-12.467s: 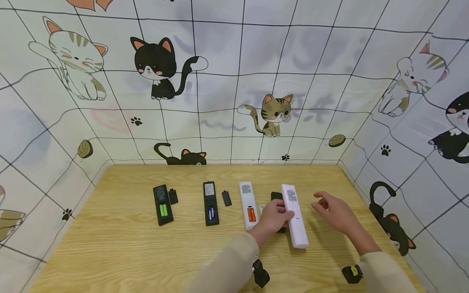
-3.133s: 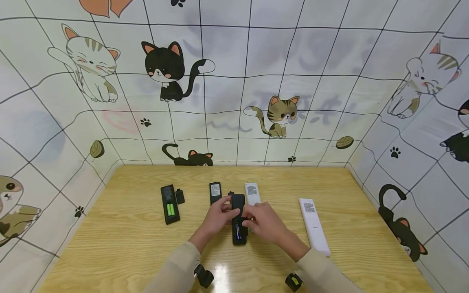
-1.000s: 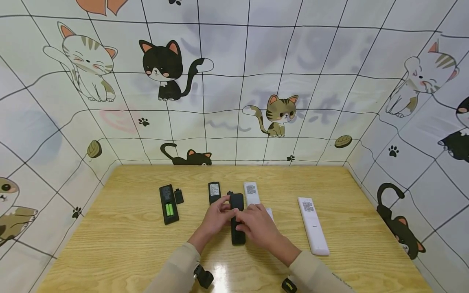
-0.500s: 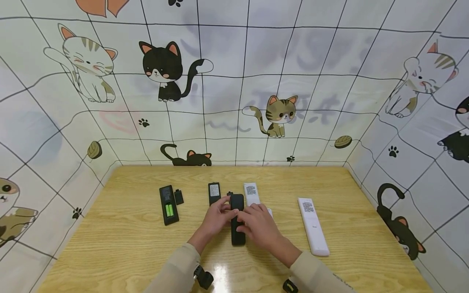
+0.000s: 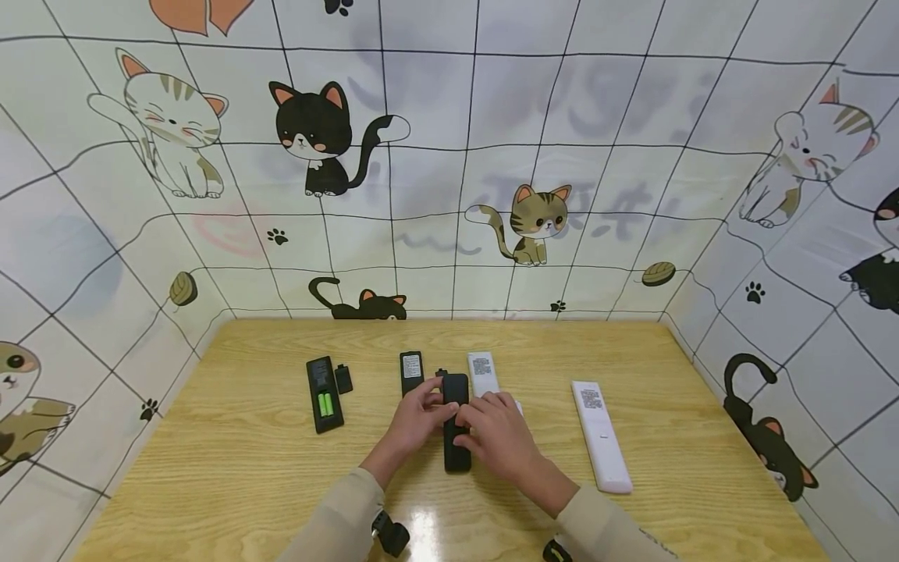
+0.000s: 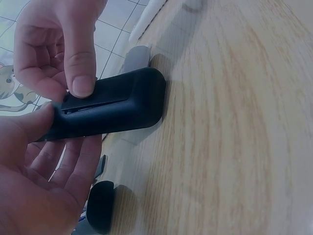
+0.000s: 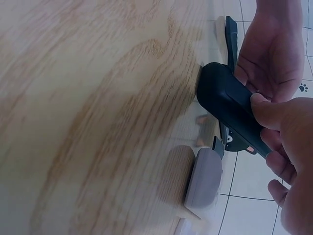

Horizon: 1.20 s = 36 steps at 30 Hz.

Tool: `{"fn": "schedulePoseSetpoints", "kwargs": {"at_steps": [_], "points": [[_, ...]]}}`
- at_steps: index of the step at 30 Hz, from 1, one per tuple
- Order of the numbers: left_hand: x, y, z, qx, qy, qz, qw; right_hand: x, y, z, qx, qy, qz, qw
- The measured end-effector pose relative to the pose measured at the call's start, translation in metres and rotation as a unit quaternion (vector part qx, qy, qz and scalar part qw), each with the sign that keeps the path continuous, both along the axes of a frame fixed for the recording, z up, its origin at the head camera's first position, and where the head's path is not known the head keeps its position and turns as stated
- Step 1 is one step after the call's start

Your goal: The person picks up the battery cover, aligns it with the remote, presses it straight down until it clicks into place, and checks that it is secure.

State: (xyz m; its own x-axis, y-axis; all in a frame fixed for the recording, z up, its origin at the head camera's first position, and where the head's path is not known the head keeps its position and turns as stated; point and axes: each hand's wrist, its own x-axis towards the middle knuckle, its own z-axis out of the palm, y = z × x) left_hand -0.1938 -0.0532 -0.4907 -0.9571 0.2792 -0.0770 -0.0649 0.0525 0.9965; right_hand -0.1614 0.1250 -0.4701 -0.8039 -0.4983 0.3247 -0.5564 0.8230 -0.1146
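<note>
In the head view my left hand point(image 5: 414, 417) grips a black remote point(image 5: 456, 459), back side up, above the table's middle. The left wrist view has its thumb on the remote point(image 6: 132, 115) and the fingers beneath. My right hand point(image 5: 497, 437) has its fingers curled at the dark battery cover point(image 6: 115, 90), its thumb point(image 6: 82, 84) flat on it. The cover lies over the battery bay, a thin gap along one long edge. No batteries show in this remote. In the right wrist view both hands are around the black remote point(image 7: 220, 90).
At the left lies a black remote point(image 5: 319, 382) with green batteries, a loose cover point(image 5: 343, 378) beside it. Behind my hands are another black remote point(image 5: 410, 367) and a white one point(image 5: 481, 368), both partly hidden. A white remote point(image 5: 602, 437) lies at the right.
My left hand has let go of the white remote, now lying at the right, and holds the black one. Its bay, exposed with batteries 3.1 s ago, is now covered. Little moved in the last second.
</note>
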Motion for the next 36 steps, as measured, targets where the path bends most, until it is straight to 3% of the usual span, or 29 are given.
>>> {"fn": "schedulePoseSetpoints", "kwargs": {"at_steps": [5, 9, 13, 19, 23, 36], "points": [[0.000, 0.000, 0.000, 0.001, 0.000, -0.002, 1.0000, 0.000, 0.002, 0.003, -0.022, -0.021, -0.013, 0.9995], [0.000, 0.001, 0.001, 0.002, -0.002, -0.006, 1.0000, 0.000, 0.005, 0.008, -0.057, -0.076, -0.051, 0.9942], [0.001, 0.000, 0.001, 0.001, 0.001, -0.010, 0.9999, 0.000, 0.007, 0.014, -0.077, -0.156, -0.086, 0.9810], [0.003, -0.001, 0.003, -0.006, 0.012, -0.019, 0.9997, 0.001, 0.008, 0.013, -0.106, -0.252, -0.086, 0.9582], [0.005, -0.001, 0.004, -0.008, 0.015, -0.018, 0.9997, 0.001, 0.007, 0.011, -0.123, -0.268, -0.075, 0.9526], [0.007, -0.002, 0.003, -0.012, 0.017, -0.006, 0.9998, -0.001, 0.003, 0.002, -0.141, -0.262, -0.079, 0.9513]]}}
